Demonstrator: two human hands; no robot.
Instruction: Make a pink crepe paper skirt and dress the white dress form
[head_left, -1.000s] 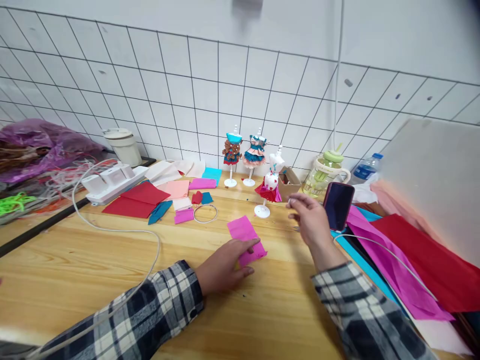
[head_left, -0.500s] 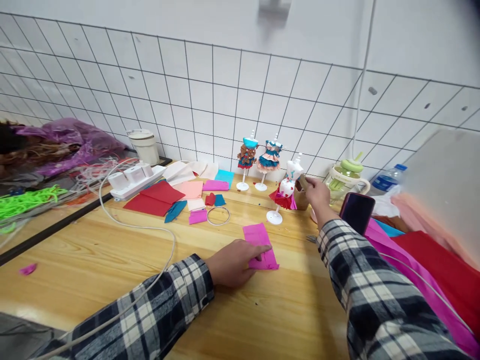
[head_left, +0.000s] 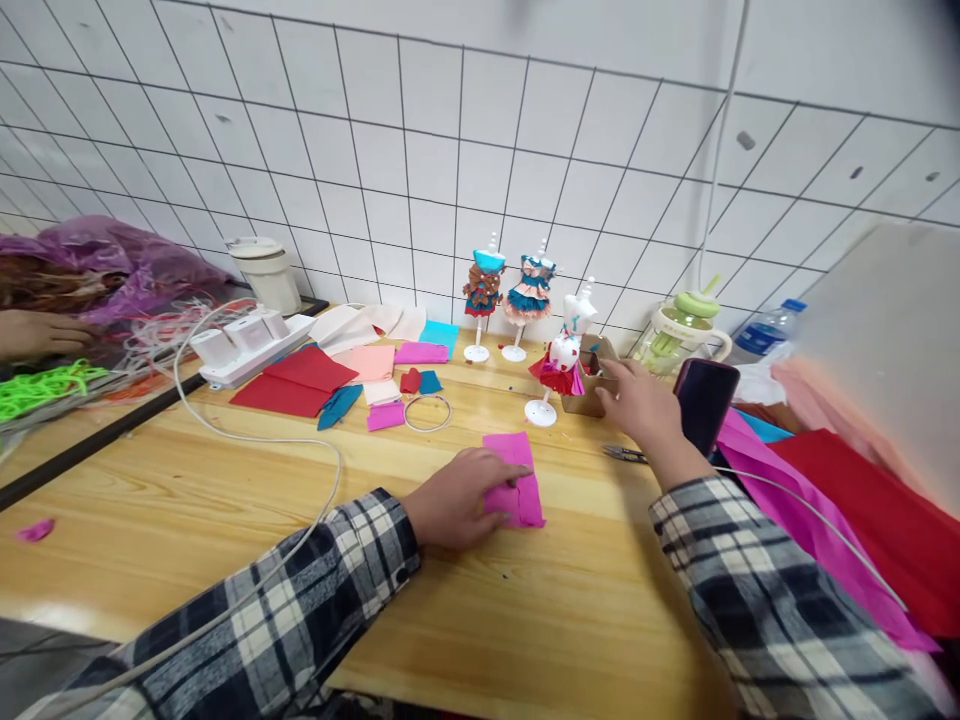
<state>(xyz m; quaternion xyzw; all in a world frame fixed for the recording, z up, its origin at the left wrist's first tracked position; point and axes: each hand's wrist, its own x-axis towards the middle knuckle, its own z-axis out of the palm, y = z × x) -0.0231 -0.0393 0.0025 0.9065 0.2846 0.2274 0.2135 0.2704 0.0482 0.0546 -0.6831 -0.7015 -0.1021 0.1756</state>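
My left hand [head_left: 461,497] rests on a magenta piece of crepe paper [head_left: 525,495], its index finger stretched across the sheet. Over the table to the right, my right hand [head_left: 645,405] has its fingers apart, just beside a small brown cardboard box [head_left: 581,402]; nothing shows in its grasp. In front of the box stands a mini dress form [head_left: 566,350] with a white bodice and red and magenta skirt. Below my right hand lies a pair of thread snips [head_left: 625,454]. Two more dressed forms, one with a brown ruffle [head_left: 484,285] and one with teal and peach ruffles [head_left: 529,290], stand behind.
Coloured paper pieces, including a red sheet [head_left: 296,385], and a ring [head_left: 428,413] lie centre-left. A power strip [head_left: 259,350] with a white cable is behind them. A phone [head_left: 705,405], a jug [head_left: 679,335] and red paper [head_left: 862,520] are right. Another person's hand [head_left: 41,335] shows far left.
My right hand has drawn back from the cardboard box's edge and its fingers have spread. My left hand stays on the magenta paper. Another person's hand has appeared at far left; the view has shifted.
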